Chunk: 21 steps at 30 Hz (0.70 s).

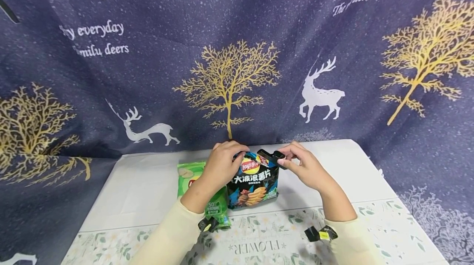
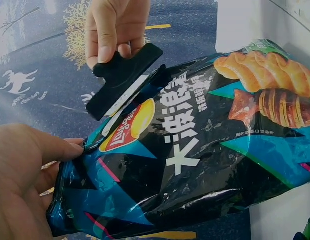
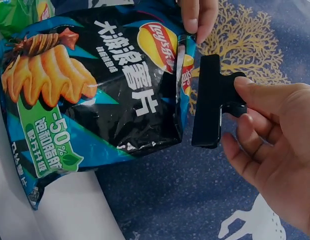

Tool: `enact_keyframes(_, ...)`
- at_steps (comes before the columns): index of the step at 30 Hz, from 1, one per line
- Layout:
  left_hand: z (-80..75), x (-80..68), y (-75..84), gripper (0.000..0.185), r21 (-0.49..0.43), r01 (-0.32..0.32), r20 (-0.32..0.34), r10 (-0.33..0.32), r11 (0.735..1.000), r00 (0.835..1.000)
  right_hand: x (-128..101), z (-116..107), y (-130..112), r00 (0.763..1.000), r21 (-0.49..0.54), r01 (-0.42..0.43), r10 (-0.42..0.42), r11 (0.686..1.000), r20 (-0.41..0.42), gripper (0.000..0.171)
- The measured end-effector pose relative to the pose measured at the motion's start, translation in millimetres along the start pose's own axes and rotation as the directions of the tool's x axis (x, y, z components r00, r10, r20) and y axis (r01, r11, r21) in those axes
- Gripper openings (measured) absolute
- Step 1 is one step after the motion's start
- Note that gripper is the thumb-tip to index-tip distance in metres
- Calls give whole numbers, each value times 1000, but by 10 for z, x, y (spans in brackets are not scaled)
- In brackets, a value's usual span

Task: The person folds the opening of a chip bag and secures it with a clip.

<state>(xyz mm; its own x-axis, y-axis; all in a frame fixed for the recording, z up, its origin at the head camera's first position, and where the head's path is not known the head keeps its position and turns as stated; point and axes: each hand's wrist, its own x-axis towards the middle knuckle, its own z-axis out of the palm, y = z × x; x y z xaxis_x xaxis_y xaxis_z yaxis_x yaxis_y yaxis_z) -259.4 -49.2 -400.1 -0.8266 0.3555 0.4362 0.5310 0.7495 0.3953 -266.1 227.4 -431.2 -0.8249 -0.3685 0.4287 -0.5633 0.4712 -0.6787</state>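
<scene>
A black and blue bag of potato chips (image 1: pixel 252 182) stands upright on the table, its top edge folded over. My left hand (image 1: pixel 224 162) pinches the left end of that folded top between thumb and fingers, plain in the left wrist view. Between its thumb and fingers my right hand (image 1: pixel 301 164) holds a black bag clip (image 3: pixel 209 102) by its handle. The clip lies along the right part of the bag's top; in the right wrist view a narrow gap shows between clip and bag.
A green chip bag (image 1: pixel 218 203) lies left of the black one, partly covered by the left forearm. The table (image 1: pixel 144 187) has a white cover with a leaf-patterned front strip. Behind it hangs a dark blue cloth (image 1: pixel 237 18) with trees and deer.
</scene>
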Motion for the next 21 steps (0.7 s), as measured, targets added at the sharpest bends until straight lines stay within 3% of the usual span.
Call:
enact_keyframes(15,-13,0,14,19,-8,-25,-9,25,1000,1000,80,-30,-35,996,-24,67,-68,997,-56,20)
enact_keyframes(21,-6,-5,15,19,-30,-28,-3,28,999,1000,127,-46,-46,998,3,60,-60,998,-9,19)
